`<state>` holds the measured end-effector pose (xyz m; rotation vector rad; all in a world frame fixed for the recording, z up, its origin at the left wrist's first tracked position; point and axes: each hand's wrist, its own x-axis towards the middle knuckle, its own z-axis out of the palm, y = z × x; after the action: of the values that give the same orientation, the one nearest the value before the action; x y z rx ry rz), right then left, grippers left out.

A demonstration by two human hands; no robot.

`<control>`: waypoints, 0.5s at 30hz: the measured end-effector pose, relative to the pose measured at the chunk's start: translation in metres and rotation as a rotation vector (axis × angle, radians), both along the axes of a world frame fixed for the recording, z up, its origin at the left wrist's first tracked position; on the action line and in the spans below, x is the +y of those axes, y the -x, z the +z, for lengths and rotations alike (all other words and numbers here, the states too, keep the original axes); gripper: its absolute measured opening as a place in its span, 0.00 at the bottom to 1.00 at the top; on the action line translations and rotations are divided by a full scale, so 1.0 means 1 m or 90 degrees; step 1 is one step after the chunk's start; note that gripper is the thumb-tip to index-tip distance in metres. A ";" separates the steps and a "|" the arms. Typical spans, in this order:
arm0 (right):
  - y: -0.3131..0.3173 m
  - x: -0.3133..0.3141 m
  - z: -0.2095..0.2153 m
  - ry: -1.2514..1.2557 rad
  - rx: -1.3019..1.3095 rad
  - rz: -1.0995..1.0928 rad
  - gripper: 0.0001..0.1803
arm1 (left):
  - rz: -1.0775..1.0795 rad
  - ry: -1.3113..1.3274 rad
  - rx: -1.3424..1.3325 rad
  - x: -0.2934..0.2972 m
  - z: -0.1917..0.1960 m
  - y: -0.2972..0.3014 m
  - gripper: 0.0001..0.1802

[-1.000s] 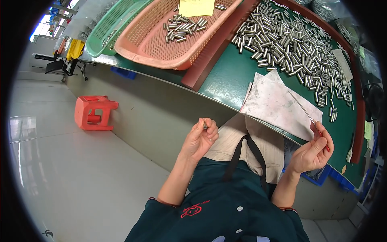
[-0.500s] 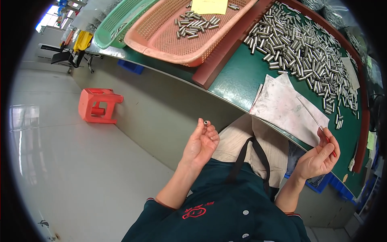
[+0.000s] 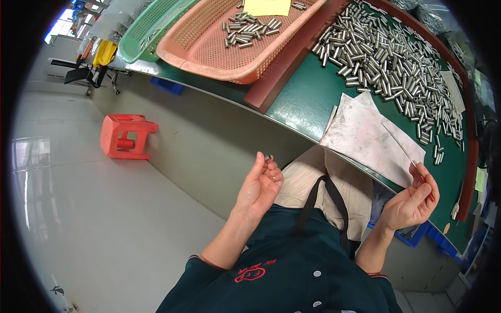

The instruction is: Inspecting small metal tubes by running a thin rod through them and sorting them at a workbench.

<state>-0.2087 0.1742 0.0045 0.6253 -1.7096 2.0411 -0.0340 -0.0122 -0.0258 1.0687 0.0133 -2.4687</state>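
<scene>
My left hand [image 3: 260, 180] is raised palm up in front of the bench edge, pinching a small metal tube [image 3: 268, 157] between thumb and fingertips. To the right, my right hand [image 3: 412, 201] is closed around the red handle of a long thin metal rod tool [image 3: 398, 143]. Its shaft points up and to the left, over stained white sheets [image 3: 357, 136] at the bench's front edge. Whether the tool's tip is a file or a point, I cannot tell. A large heap of short shiny metal tubes [image 3: 383, 65] lies on the green bench top [image 3: 296, 107] beyond the sheets.
A pink mesh basket [image 3: 209, 67] with several tubes and a yellow note [image 3: 267, 7] stands at the upper left beside a green basket [image 3: 133, 48]. Brown-red edging [image 3: 276, 81] borders the heap. A red stool [image 3: 125, 136] stands on the floor at left.
The tube in my left fingertips has turned, so its open end faces me less. My right hand and the tool have hardly moved; the whole view has shifted slightly.
</scene>
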 end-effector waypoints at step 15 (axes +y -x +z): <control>0.000 0.000 -0.003 0.000 0.009 0.004 0.10 | -0.018 0.116 -0.037 0.002 -0.003 -0.002 0.12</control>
<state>-0.2092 0.1744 0.0017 0.6445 -1.7021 2.0365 -0.0319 -0.0100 -0.0291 1.0676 -0.2406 -2.4086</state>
